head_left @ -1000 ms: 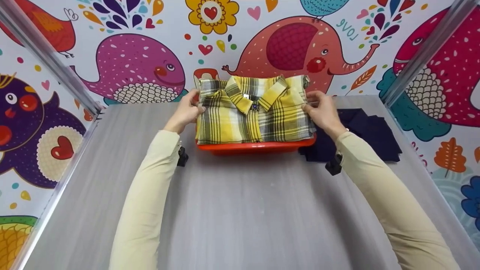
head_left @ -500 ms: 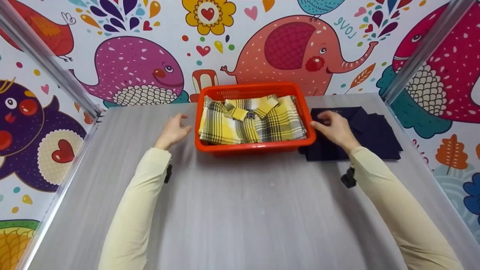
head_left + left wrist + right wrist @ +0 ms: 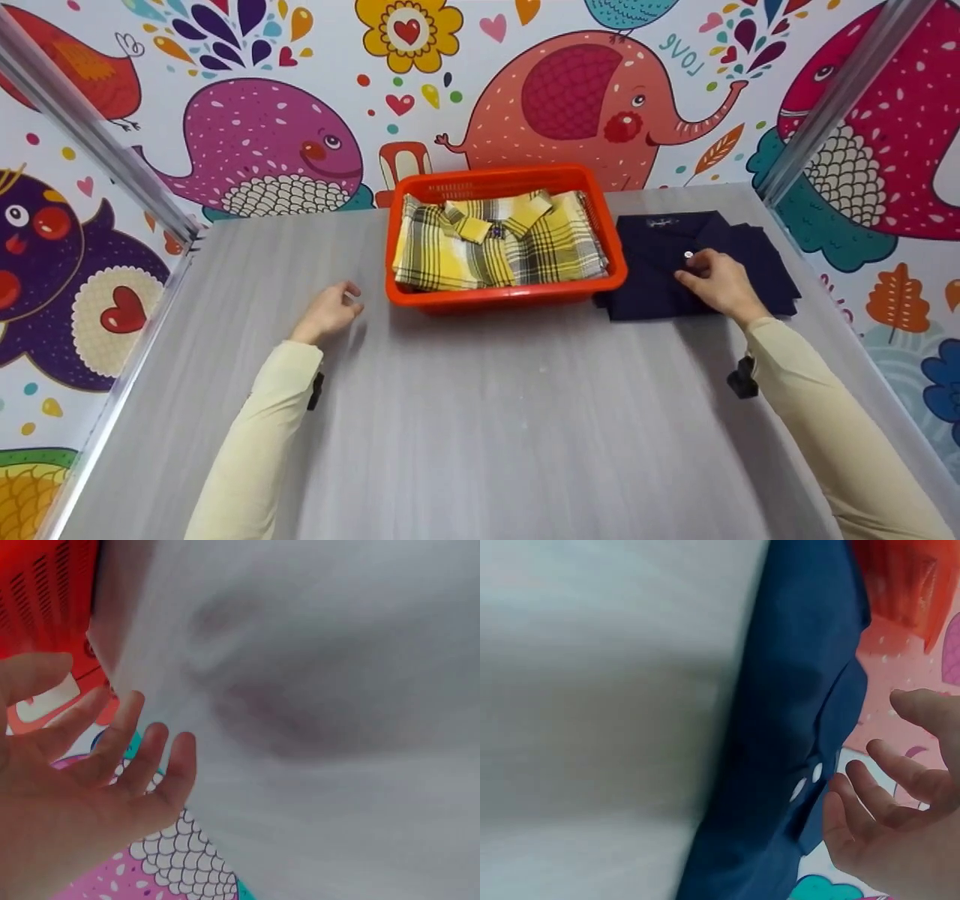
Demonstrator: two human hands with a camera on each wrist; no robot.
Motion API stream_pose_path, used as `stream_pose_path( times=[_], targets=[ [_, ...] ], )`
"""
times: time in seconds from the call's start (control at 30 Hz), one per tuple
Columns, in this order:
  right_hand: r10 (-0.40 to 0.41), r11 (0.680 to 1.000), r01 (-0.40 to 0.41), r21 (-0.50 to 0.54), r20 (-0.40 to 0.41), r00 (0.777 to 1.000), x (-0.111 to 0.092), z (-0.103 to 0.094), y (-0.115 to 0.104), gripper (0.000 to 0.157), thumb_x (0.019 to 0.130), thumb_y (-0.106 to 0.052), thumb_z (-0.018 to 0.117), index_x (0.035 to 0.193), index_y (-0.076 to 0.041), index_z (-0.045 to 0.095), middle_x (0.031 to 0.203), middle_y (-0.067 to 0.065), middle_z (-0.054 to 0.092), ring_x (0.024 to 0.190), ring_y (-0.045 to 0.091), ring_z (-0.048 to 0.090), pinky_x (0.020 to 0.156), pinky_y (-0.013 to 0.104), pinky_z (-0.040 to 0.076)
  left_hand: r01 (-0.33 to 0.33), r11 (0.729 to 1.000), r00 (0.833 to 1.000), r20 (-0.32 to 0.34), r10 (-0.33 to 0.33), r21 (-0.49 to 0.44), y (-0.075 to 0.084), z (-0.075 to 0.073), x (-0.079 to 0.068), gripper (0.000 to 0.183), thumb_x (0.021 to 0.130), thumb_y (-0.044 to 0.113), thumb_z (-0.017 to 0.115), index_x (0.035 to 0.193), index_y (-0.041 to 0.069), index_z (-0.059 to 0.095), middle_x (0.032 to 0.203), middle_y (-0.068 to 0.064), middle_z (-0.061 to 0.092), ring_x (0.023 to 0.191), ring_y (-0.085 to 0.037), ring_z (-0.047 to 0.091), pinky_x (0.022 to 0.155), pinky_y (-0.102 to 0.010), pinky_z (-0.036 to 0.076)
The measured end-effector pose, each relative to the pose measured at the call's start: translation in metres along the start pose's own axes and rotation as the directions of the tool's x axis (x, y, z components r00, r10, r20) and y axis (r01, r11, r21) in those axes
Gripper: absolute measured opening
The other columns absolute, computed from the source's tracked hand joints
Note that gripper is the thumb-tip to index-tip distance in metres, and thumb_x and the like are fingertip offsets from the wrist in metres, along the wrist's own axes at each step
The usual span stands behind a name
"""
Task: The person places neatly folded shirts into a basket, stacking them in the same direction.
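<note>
A folded yellow, white and black plaid shirt (image 3: 480,255) lies inside a red plastic basket (image 3: 510,293), its collar toward the back. Left of the basket, my left hand (image 3: 328,311) is over the table, holding nothing, its fingers loosely bent; the left wrist view shows that hand (image 3: 97,772) with fingers spread. To the basket's right is a folded navy garment (image 3: 652,262) with a collar and pale buttons. Over it is my right hand (image 3: 720,283), its fingers relaxed and nothing in them. The right wrist view shows the hand (image 3: 900,795) beside the navy garment (image 3: 787,712).
Both garment and basket stand on a grey wood-grain table (image 3: 480,420). Behind it rises a wall (image 3: 420,112) printed with cartoon animals. Metal posts (image 3: 840,97) mark the table's back corners. A small black camera is worn on each wrist.
The plaid shirt, held by both hands a second ago, has dropped lower into the basket and been let go. Both hands have drawn apart and back, the right one over the navy garment.
</note>
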State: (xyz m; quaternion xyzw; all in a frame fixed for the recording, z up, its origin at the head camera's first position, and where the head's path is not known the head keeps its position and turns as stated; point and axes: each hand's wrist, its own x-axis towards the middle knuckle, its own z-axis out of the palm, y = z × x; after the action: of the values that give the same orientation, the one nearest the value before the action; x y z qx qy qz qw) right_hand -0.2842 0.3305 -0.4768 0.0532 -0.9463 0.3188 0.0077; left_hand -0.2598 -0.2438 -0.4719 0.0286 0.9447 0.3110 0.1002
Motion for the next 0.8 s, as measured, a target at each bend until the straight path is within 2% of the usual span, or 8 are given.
stream_pose_path(
  times=[0.17, 0.27, 0.47, 0.63, 0.8],
  targets=[
    [0.001, 0.999, -0.002, -0.034, -0.025, 1.000, -0.009, -0.003, 0.021, 0.037, 0.091, -0.014, 0.062, 0.110, 0.017, 0.053, 0.108, 0.037, 0.056, 0.101, 0.048, 0.051, 0.089, 0.059, 0.039, -0.007, 1.000, 0.999, 0.047, 0.006, 0.011, 0.007, 0.012, -0.005, 0.031, 0.092, 0.006, 0.052, 0.116, -0.013, 0.052, 0.102, -0.027, 0.060, 0.093, -0.039, 0.057, 0.081, -0.048, 0.046],
    [0.034, 0.998, -0.037, -0.045, -0.051, 0.998, -0.013, -0.008, 0.033, 0.037, 0.091, -0.012, 0.062, 0.111, 0.018, 0.052, 0.109, 0.038, 0.054, 0.104, 0.050, 0.047, 0.091, 0.059, 0.035, 0.003, 1.000, 0.998, 0.067, -0.005, 0.031, 0.012, 0.019, -0.008, 0.030, 0.092, 0.006, 0.053, 0.116, -0.012, 0.052, 0.105, -0.028, 0.061, 0.095, -0.039, 0.058, 0.082, -0.049, 0.047],
    [0.152, 0.985, -0.157, -0.066, -0.078, 0.985, -0.022, -0.026, 0.057, 0.043, 0.093, -0.014, 0.056, 0.117, 0.020, 0.043, 0.115, 0.043, 0.041, 0.109, 0.058, 0.035, 0.093, 0.063, 0.027, 0.006, 0.999, 0.999, 0.054, -0.009, 0.052, 0.020, 0.031, -0.013, 0.026, 0.089, 0.006, 0.055, 0.109, -0.010, 0.054, 0.104, -0.028, 0.063, 0.092, -0.039, 0.060, 0.079, -0.047, 0.048],
    [0.233, 0.968, -0.239, -0.080, -0.078, 0.969, -0.025, -0.036, 0.068, 0.051, 0.094, -0.018, 0.051, 0.122, 0.022, 0.036, 0.122, 0.050, 0.029, 0.115, 0.064, 0.023, 0.096, 0.067, 0.020, 0.005, 0.998, 1.000, 0.029, -0.007, 0.066, 0.025, 0.035, -0.023, 0.018, 0.086, 0.005, 0.057, 0.099, -0.008, 0.056, 0.092, -0.023, 0.063, 0.081, -0.034, 0.058, 0.074, -0.045, 0.048],
    [0.295, 0.953, -0.296, -0.058, -0.031, 0.955, -0.027, -0.037, 0.075, 0.064, 0.098, -0.026, 0.045, 0.129, 0.026, 0.025, 0.125, 0.053, 0.024, 0.119, 0.064, 0.024, 0.101, 0.067, 0.020, 0.004, 0.995, 1.000, 0.026, -0.006, 0.096, 0.030, 0.037, -0.032, 0.016, 0.086, 0.006, 0.057, 0.097, -0.005, 0.058, 0.081, -0.014, 0.060, 0.072, -0.029, 0.054, 0.068, -0.042, 0.046]
  ],
)
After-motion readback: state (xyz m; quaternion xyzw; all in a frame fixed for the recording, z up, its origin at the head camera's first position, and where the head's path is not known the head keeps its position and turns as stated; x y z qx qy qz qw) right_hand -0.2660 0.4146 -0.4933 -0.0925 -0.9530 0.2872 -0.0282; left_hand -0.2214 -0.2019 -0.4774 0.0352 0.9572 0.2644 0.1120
